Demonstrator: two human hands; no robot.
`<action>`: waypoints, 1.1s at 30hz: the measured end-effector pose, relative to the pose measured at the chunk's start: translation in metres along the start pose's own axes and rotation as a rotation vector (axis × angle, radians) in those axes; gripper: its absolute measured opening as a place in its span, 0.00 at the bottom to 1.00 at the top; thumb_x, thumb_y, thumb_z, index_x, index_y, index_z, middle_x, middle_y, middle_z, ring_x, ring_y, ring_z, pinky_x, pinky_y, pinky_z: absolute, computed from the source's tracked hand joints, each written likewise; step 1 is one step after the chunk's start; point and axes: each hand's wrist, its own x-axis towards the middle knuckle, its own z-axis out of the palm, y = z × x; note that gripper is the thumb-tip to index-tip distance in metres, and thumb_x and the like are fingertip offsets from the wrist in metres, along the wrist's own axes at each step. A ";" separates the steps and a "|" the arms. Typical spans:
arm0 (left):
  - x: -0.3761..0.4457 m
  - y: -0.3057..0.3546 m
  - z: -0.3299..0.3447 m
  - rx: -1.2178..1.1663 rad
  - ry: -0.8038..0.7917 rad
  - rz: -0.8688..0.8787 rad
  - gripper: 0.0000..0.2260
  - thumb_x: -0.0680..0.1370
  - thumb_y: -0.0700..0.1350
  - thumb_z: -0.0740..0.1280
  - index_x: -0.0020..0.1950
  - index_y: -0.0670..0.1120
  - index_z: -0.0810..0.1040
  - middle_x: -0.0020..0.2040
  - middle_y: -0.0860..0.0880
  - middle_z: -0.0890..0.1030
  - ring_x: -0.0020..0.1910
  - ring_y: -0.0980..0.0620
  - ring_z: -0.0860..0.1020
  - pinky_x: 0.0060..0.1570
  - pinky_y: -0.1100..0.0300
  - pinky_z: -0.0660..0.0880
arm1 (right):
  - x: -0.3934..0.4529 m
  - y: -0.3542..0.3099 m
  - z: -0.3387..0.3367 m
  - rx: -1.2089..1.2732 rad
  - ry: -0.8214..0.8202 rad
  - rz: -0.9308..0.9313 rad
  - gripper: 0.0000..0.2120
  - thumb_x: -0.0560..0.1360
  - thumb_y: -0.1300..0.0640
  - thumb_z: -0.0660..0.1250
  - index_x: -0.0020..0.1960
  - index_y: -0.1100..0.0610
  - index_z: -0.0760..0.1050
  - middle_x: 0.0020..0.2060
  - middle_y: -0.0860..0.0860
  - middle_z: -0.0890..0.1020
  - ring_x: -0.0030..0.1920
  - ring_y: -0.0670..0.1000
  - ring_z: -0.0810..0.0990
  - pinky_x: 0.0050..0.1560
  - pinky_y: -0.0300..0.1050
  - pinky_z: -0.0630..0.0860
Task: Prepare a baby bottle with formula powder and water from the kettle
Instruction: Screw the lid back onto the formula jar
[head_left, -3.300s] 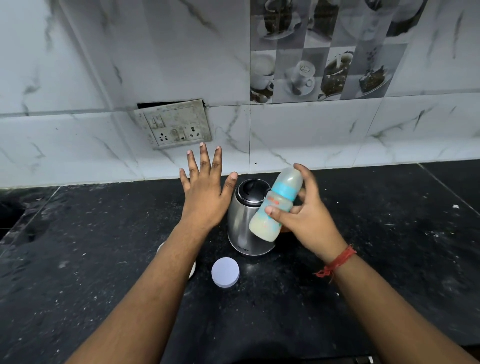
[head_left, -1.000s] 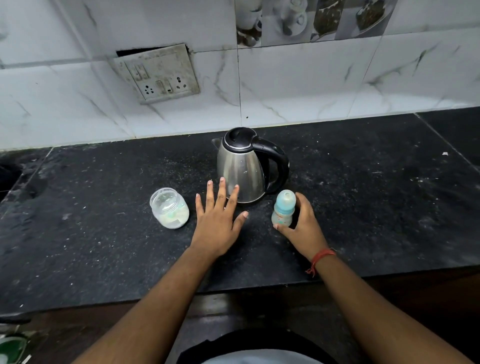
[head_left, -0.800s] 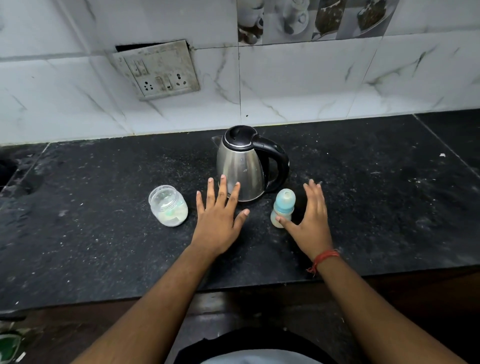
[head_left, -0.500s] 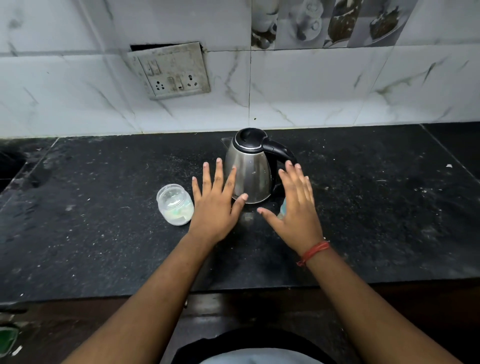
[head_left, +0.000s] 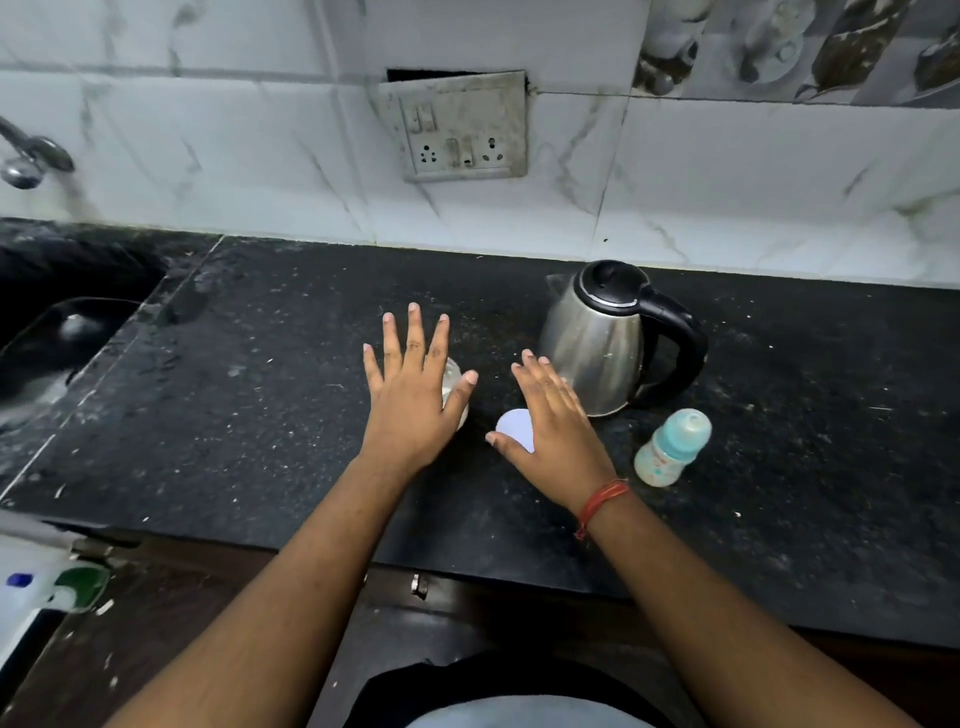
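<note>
A capped baby bottle (head_left: 671, 447) with a blue collar and milky liquid stands alone on the black counter (head_left: 260, 405), right of my hands. Behind it is a steel kettle (head_left: 597, 343) with a black lid and handle. My left hand (head_left: 413, 395) hovers flat with fingers spread over a small clear jar (head_left: 457, 382) of white powder, hiding most of it. My right hand (head_left: 553, 431) is spread above a round white lid (head_left: 514, 423) that lies on the counter; it holds nothing.
A sink (head_left: 57, 332) and a tap (head_left: 28, 156) are at the far left. A wall socket plate (head_left: 460, 130) hangs loose on the marble tiles. The counter's front edge runs below my forearms. A white object with a green patch (head_left: 62, 587) sits at the lower left.
My right hand set the bottle down, let go and moved left over the white lid. The view has swung left, so the kettle and bottle now sit further right.
</note>
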 end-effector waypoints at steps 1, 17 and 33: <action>-0.002 -0.008 -0.001 -0.007 -0.003 -0.016 0.35 0.82 0.68 0.46 0.84 0.52 0.46 0.84 0.48 0.39 0.82 0.44 0.34 0.79 0.34 0.39 | 0.003 -0.001 0.007 -0.008 -0.034 0.005 0.41 0.76 0.35 0.63 0.81 0.54 0.55 0.82 0.51 0.54 0.82 0.51 0.49 0.81 0.52 0.51; -0.008 -0.067 0.032 -0.388 -0.229 -0.221 0.56 0.71 0.63 0.76 0.84 0.48 0.43 0.85 0.50 0.42 0.83 0.49 0.40 0.81 0.39 0.44 | 0.020 0.004 0.058 -0.229 -0.372 0.262 0.32 0.78 0.46 0.67 0.77 0.54 0.61 0.78 0.55 0.63 0.79 0.59 0.59 0.78 0.55 0.59; -0.004 -0.061 0.063 -0.899 -0.199 -0.290 0.45 0.70 0.41 0.82 0.78 0.49 0.58 0.72 0.53 0.71 0.70 0.61 0.71 0.70 0.65 0.68 | 0.023 0.016 0.040 0.023 -0.208 0.241 0.29 0.74 0.52 0.73 0.72 0.56 0.71 0.69 0.52 0.74 0.69 0.56 0.71 0.72 0.49 0.66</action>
